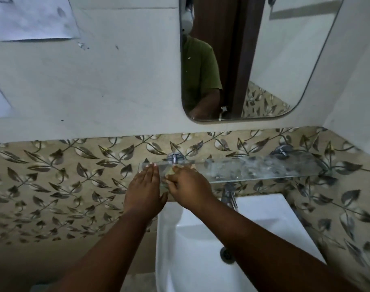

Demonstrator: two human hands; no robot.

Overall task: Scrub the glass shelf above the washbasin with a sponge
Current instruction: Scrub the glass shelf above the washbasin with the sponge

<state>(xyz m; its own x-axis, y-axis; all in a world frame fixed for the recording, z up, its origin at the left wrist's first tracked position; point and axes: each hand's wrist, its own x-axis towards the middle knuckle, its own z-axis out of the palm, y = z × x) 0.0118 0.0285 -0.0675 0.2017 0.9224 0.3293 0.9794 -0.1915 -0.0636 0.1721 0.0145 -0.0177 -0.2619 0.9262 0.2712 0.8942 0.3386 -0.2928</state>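
Observation:
A clear glass shelf (253, 168) runs along the leaf-patterned wall above the white washbasin (201, 239), held by two chrome brackets; its right half is smeared with white foam. My right hand (188, 186) presses a yellowish sponge (170, 171) onto the shelf's left part; most of the sponge is hidden under the fingers. My left hand (145, 190) lies flat beside it, fingers straight and together, fingertips resting on the shelf's left end.
A chrome tap (229, 196) stands under the shelf at the basin's back. A mirror (253, 60) hangs above, reflecting a person in a green shirt. The basin drain (227, 255) shows lower right. A side wall closes in on the right.

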